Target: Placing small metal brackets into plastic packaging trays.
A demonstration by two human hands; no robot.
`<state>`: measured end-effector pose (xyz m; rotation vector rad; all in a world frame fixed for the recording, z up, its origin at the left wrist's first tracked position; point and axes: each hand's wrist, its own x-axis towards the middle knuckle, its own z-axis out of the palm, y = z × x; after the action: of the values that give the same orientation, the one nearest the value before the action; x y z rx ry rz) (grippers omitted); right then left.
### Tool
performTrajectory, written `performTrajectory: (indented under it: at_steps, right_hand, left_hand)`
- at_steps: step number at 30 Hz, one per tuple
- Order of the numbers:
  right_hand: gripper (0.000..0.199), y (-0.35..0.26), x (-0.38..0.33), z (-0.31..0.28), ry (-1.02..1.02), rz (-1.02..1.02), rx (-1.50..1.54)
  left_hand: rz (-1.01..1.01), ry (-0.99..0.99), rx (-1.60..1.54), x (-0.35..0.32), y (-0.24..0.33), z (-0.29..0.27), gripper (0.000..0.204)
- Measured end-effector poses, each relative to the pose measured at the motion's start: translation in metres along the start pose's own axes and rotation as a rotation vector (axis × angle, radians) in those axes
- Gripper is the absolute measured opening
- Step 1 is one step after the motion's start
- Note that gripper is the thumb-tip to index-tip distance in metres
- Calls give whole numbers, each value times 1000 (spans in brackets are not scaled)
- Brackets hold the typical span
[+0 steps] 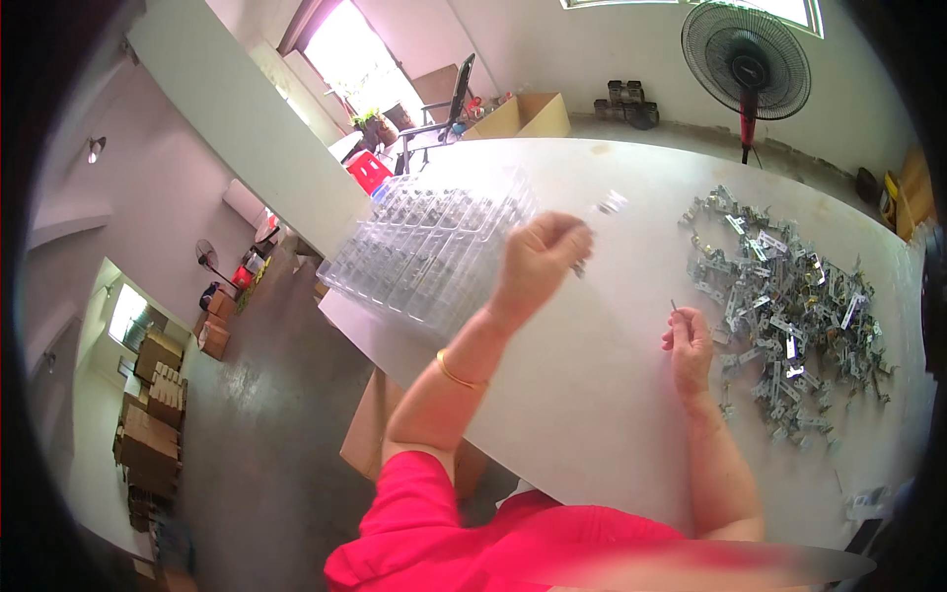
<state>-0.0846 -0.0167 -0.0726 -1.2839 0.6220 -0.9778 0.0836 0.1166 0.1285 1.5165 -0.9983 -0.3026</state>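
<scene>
Clear plastic trays (426, 247) sit stacked at the white table's (592, 395) left edge. Left hand (538, 259) pinches a small metal part (580, 264); right hand (689, 345) pinches a thin pin (674, 307) beside the metal clips pile (789, 306).

Daylight floods the room from a window (347, 49) at the top left, which is blown out to plain white, and from a second bright strip along the top edge. The white table (592, 395) reflects this light evenly and shows only faint, soft shadows under the hands. The left side falls dimmer, with a pinkish cast on the walls. The fisheye lens bends straight edges strongly toward the rim, and a black border rings the picture. The centre is fairly sharp; the red sleeve (444, 533) at the bottom is smeared and out of focus, and the raised left hand (538, 259) is slightly motion-blurred
</scene>
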Motion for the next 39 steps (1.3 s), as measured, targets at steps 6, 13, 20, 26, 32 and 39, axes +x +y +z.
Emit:
performTrajectory:
  at_steps: [6, 13, 20, 26, 32, 39]
  right_hand:
    - [6, -5, 1, 1, -8, -9, 29]
    - [6, -4, 2, 3, -19, -26, 3]
    - [6, -4, -2, 2, -12, -19, -60]
    - [5, -4, -3, 3, -8, -29, -78]
    - [5, -4, -3, 2, -14, -14, -64]
    - [6, 0, -1, 2, -17, -34, -93]
  left_hand:
    - [-58, 98, 221, 51, 7, -86, 17]
    - [-103, 283, 635, 95, -52, -186, 28]
    - [-152, 285, 955, 113, -62, -196, 31]
    - [-211, 283, 942, 123, -73, -197, 28]
    - [-222, 197, 1026, 125, -72, -179, 30]
    - [-234, 184, 1206, 133, -82, -178, 29]
